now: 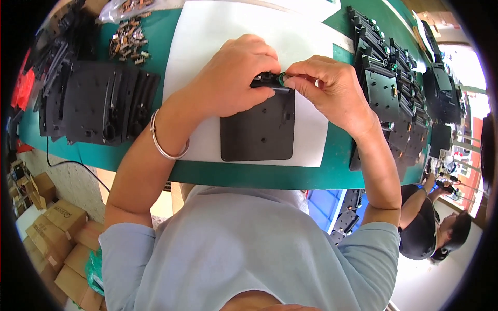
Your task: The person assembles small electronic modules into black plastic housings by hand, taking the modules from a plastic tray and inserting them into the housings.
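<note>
A flat black plate (255,139) with rounded corners lies on a white sheet in front of me. Along its far edge runs a black bar-like mechanism (268,82), partly covered by my fingers. My left hand (239,78) is closed around that mechanism, thumb on the near side and fingers over the far side. At the mechanism's right end sits a small round green-rimmed part (282,79). The thumb and fingertips of my right hand (332,87) pinch together at this part. Exactly how it joins the mechanism is hidden by the fingertips.
Black plates (85,101) stand stacked at the left, with a heap of small metal pieces (128,40) and a plastic bag (124,9) beyond. Similar black assemblies (384,93) crowd the green table's right. Cardboard boxes (65,217) are at lower left; another person (423,223) works at far right.
</note>
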### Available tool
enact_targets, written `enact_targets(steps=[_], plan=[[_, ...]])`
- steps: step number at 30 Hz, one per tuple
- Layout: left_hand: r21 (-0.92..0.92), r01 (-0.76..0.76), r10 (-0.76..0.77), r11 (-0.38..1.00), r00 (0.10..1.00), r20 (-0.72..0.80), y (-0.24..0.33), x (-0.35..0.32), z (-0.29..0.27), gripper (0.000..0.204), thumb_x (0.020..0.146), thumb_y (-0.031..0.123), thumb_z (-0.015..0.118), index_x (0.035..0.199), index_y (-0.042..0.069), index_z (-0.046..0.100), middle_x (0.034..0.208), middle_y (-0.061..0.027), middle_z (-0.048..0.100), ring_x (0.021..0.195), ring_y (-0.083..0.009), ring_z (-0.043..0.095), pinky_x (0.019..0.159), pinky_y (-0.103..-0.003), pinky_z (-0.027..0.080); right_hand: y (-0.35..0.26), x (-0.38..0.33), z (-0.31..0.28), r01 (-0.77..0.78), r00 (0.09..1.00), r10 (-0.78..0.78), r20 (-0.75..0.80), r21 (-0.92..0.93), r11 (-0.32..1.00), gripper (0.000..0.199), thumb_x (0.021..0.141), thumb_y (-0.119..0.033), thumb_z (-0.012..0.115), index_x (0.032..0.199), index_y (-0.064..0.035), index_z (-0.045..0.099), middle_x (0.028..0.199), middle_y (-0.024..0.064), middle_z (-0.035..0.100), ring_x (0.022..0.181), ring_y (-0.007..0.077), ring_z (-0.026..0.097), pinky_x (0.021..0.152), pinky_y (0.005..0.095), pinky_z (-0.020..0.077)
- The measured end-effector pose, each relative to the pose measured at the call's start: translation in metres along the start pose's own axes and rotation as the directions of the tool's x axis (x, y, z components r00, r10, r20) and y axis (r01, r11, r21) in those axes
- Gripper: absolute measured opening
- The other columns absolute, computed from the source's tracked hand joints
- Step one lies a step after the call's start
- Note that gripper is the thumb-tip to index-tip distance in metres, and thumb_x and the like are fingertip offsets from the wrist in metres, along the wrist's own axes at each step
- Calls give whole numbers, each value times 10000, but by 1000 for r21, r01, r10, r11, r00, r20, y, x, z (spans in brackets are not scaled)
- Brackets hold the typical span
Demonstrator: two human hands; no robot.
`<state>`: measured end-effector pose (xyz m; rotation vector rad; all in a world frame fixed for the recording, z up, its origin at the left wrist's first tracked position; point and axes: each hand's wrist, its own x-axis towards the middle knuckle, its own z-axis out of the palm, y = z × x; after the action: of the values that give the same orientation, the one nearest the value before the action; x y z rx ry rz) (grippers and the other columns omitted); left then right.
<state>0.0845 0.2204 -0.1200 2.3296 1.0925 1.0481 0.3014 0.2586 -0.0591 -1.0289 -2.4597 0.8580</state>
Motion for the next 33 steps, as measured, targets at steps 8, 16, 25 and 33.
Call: enact_targets(steps=[8,16,25,33], plan=[[-2,43,-42,999,996,72,6,3,-8,331,680,85,757,989,31,654,1099,-103,632,1118,-330,551,971,-419,451,7,-12,-19,-3,983,2,-185,-5,1000,110,890,-68,686,978,-10,718,812,158,675,680,276,645,640,333,512],[27,104,-106,994,988,108,11,5,-12,358,664,43,769,1004,37,658,1143,-95,638,1180,-319,542,997,-407,460,17,-41,-21,-15,963,31,-268,61,998,99,886,-38,678,970,6,706,747,134,643,632,248,609,603,336,489],[29,118,-120,993,988,99,14,5,-12,353,667,35,763,1004,31,660,1131,-93,642,1172,-317,551,995,-399,464,16,-56,-27,-108,966,125,-228,86,990,101,875,-21,687,971,3,709,733,121,626,619,222,587,580,322,468],[3,102,-102,995,990,99,11,5,-12,342,674,60,763,998,35,655,1124,-96,639,1162,-324,552,982,-412,460,11,-17,5,33,994,-22,-105,102,994,133,836,-63,711,967,-70,693,804,100,627,654,280,608,606,368,485]])
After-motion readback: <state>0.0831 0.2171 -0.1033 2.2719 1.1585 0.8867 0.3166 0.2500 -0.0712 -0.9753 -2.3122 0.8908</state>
